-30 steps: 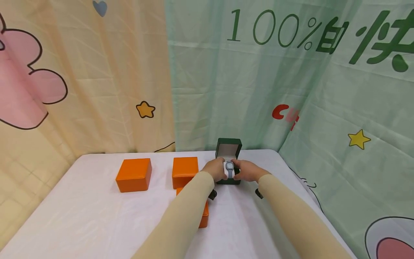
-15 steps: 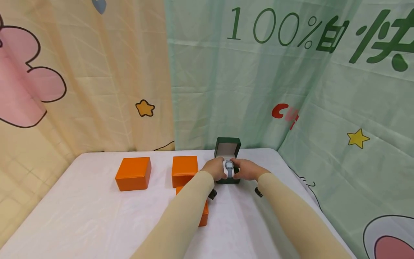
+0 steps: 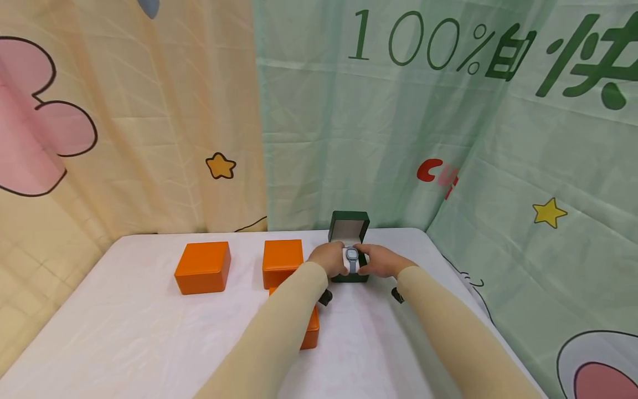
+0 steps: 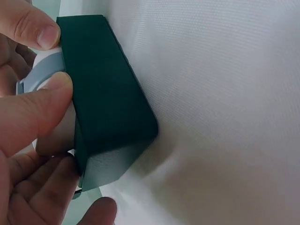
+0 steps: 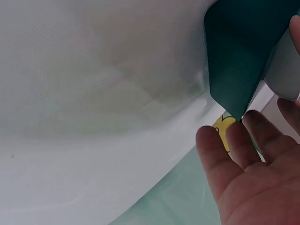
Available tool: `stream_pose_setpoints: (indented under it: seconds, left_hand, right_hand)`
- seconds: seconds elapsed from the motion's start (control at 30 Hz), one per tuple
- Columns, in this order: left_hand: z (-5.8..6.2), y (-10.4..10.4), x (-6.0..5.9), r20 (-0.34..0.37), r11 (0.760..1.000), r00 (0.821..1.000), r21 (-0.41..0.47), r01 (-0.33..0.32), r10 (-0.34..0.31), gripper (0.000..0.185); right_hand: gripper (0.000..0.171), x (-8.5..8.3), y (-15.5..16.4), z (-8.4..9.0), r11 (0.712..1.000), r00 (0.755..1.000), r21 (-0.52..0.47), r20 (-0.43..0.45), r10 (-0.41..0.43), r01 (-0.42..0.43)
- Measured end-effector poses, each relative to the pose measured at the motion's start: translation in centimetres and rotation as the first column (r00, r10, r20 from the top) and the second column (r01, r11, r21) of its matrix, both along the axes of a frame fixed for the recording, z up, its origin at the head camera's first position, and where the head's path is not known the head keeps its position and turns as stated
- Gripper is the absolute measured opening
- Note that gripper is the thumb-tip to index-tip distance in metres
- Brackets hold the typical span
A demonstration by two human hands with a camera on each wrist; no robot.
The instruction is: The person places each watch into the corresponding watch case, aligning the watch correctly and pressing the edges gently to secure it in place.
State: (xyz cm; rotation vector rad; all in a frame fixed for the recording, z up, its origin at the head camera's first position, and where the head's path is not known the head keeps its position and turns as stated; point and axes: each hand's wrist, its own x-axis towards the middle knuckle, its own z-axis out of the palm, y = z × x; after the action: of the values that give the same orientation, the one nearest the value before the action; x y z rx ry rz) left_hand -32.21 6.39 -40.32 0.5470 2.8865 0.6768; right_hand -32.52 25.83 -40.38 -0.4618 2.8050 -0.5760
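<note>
A dark green watch box (image 3: 350, 214) stands at the far edge of the table with its lid raised. A watch (image 3: 352, 255) with a grey-blue strap is wrapped round a pale cushion (image 4: 57, 136) at the box's opening. My left hand (image 3: 329, 259) pinches the cushion from the left, its thumb (image 4: 49, 103) against the strap by the front rim. From the other side my right hand (image 3: 380, 260) pinches it between thumb and forefinger, while its other fingers (image 5: 213, 152) extend beside the box's corner. The cushion's lower part is hidden behind the green front wall.
An orange box (image 3: 203, 267) sits at the left of the white table (image 3: 124, 332). Another orange box (image 3: 282, 260) is left of my left hand, and a further one (image 3: 310, 332) is partly covered by my left sleeve. Printed curtains (image 3: 344, 138) hang behind the table.
The head view has shifted slightly. Both hands stay at the watch and the green box with no clear movement.
</note>
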Motion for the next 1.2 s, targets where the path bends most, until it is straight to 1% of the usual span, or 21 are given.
stream_pose_setpoints:
  seconds: [0.1, 0.17, 0.27, 0.33, 0.5, 0.57, 0.67, 0.77, 0.9, 1.2]
  left_hand:
    - [-0.05, 0.04, -0.06, -0.008, 1.000, 1.000, -0.009, 0.009, -0.009, 0.047]
    - [-0.13, 0.00, -0.13, -0.010, 1.000, 1.000, 0.003, 0.017, -0.017, 0.046]
    - [-0.36, -0.16, -0.27, 0.008, 0.999, 1.000, 0.033, 0.017, -0.017, 0.048]
    - [-0.53, -0.29, -0.37, 0.032, 0.998, 0.999, 0.055, 0.007, -0.008, 0.051]
    - [-0.82, -0.50, -0.58, 0.137, 0.991, 0.990, 0.125, -0.054, 0.037, 0.059]
    - [-0.82, -0.50, -0.66, 0.167, 0.988, 0.985, 0.134, -0.072, 0.049, 0.061]
    - [-0.74, -0.47, -0.73, 0.188, 0.988, 0.981, 0.131, -0.082, 0.056, 0.062]
    - [-0.69, -0.43, -0.83, 0.194, 0.989, 0.979, 0.124, -0.084, 0.059, 0.063]
    - [-0.72, -0.43, -0.87, 0.184, 0.990, 0.981, 0.115, -0.078, 0.056, 0.063]
    - [-0.62, -0.51, -0.34, 0.155, 0.991, 0.987, 0.112, -0.068, 0.050, 0.062]
  right_hand:
    - [0.077, 0.03, -0.04, -0.09, 1.000, 1.000, -0.024, 0.009, -0.017, 0.018]
    - [0.076, 0.03, -0.07, -0.19, 0.999, 1.000, -0.029, 0.016, -0.024, 0.024]
    - [0.075, -0.10, -0.13, -0.34, 0.999, 0.999, -0.026, 0.035, -0.035, 0.036]
    - [0.075, -0.25, -0.16, -0.47, 0.999, 0.998, -0.025, 0.048, -0.040, 0.041]
    - [0.076, -0.71, -0.11, -0.69, 0.997, 0.995, -0.032, 0.078, -0.062, 0.064]
    - [0.077, -0.77, -0.06, -0.68, 0.997, 0.994, -0.026, 0.088, -0.066, 0.069]
    - [0.078, -0.66, 0.01, -0.53, 0.998, 0.993, -0.013, 0.098, -0.064, 0.066]
    - [0.077, -0.50, 0.03, -0.33, 0.998, 0.993, -0.005, 0.102, -0.056, 0.057]
    - [0.076, -0.44, 0.05, -0.28, 0.999, 0.994, 0.003, 0.101, -0.045, 0.045]
    - [0.075, -0.54, 0.09, -0.55, 0.999, 0.993, 0.003, 0.110, -0.052, 0.052]
